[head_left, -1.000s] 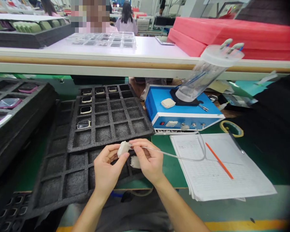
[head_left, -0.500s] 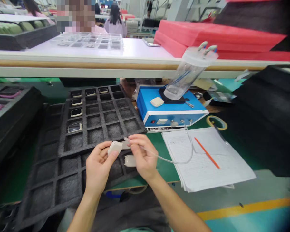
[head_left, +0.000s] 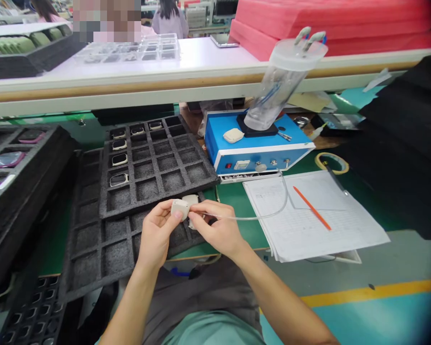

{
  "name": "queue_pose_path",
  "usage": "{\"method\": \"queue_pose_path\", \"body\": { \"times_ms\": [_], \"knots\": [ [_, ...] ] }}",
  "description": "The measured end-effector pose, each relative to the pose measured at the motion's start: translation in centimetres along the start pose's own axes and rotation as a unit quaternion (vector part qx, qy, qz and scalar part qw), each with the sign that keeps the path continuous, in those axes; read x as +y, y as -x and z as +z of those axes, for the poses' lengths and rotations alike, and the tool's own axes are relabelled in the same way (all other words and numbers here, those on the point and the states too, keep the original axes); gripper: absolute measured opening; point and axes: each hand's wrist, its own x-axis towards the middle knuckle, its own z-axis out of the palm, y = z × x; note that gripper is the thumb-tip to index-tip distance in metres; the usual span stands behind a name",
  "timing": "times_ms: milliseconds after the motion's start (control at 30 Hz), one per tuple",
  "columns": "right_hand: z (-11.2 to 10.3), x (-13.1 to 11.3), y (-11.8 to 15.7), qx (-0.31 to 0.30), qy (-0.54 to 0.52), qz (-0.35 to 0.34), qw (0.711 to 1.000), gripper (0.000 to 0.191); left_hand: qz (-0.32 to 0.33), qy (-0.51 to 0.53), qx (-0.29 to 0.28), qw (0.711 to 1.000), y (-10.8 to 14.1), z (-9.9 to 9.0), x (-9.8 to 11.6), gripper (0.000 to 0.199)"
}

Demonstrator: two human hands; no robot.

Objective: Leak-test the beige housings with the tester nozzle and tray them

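A cream watch case [head_left: 180, 209] is pinched between the thumb and fingers of my left hand [head_left: 157, 237]. My right hand [head_left: 221, 229] is closed on the end of a thin clear tube [head_left: 251, 219] and brings it against the case's right side; its tip is hidden by my fingers. Just behind my hands lie more cream cases [head_left: 190, 198], over the lower black foam tray [head_left: 117, 256]. The tube curves back to the front of a blue control box [head_left: 215, 148], where another cream case [head_left: 233, 135] rests on top.
An upper foam tray [head_left: 147, 189] holds several watches in its left column and back row. Right of it are written sheets [head_left: 269, 206] with an orange stick [head_left: 311, 208], and a tape roll [head_left: 332, 163]. A clear cylinder [head_left: 271, 96] leans on the box, below the shelf [head_left: 129, 93].
The tube's end has come from above the case to its side, and both hands are closer together. The camera view has tilted down, showing more of my lap.
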Motion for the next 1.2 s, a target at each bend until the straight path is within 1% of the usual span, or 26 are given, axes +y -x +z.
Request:
{"method": "queue_pose_path", "body": {
  "times_ms": [300,367,533,667,800,867,933,967,1000,1067,1100,1133,1167,1200],
  "knots": [
    [-1.4,0.3,0.1,-0.042,0.02,0.031,0.998,0.015,0.024,-0.075,-0.014,0.997,0.3,0.0,-0.5,0.03],
    [-1.7,0.3,0.0,-0.042,0.008,0.057,0.997,0.016,0.019,-0.09,-0.022,0.996,0.3,0.1,-0.5,0.031],
    [-2.7,0.2,-0.1,-0.068,-0.024,0.173,0.982,0.016,-0.014,-0.085,-0.048,0.995,0.0,0.3,-0.2,0.031],
    [-3.1,-0.5,-0.3,-0.074,-0.016,0.203,0.976,0.017,-0.035,-0.093,-0.053,0.994,0.3,1.1,0.1,0.033],
    [-4.1,-1.4,0.0,-0.05,0.044,0.212,0.975,0.014,-0.014,-0.119,-0.028,0.992,1.2,2.4,0.1,0.031],
    [-5.3,-1.4,0.2,-0.021,0.085,0.214,0.973,0.014,0.009,-0.115,-0.004,0.993,1.4,2.6,0.3,0.03],
    [-6.8,-1.0,0.3,-0.001,0.139,0.227,0.964,0.015,0.027,-0.102,0.01,0.994,1.1,2.4,0.6,0.031],
    [-7.7,-0.7,0.3,-0.002,0.171,0.24,0.956,0.015,0.025,-0.093,0.003,0.995,0.9,2.2,0.8,0.031],
    [-8.4,-0.3,0.3,-0.012,0.206,0.257,0.944,0.015,0.013,-0.084,-0.016,0.996,0.5,2.0,1.0,0.032],
    [-9.6,0.4,0.1,-0.042,0.273,0.288,0.917,0.014,-0.022,-0.077,-0.074,0.994,-0.2,1.7,1.2,0.03],
    [-10.0,0.8,0.0,-0.055,0.301,0.297,0.904,0.014,-0.03,-0.1,-0.097,0.99,-0.6,1.6,1.2,0.03],
    [-10.2,1.0,0.0,-0.067,0.322,0.3,0.896,0.014,-0.025,-0.153,-0.112,0.981,-0.9,1.7,1.3,0.029],
    [-10.5,1.3,0.0,-0.075,0.334,0.297,0.891,0.014,-0.005,-0.236,-0.121,0.964,-1.2,1.8,1.3,0.028],
    [-10.7,1.5,0.1,-0.079,0.335,0.29,0.893,0.015,0.025,-0.335,-0.129,0.933,-1.4,1.9,1.3,0.026]
  ]
}}
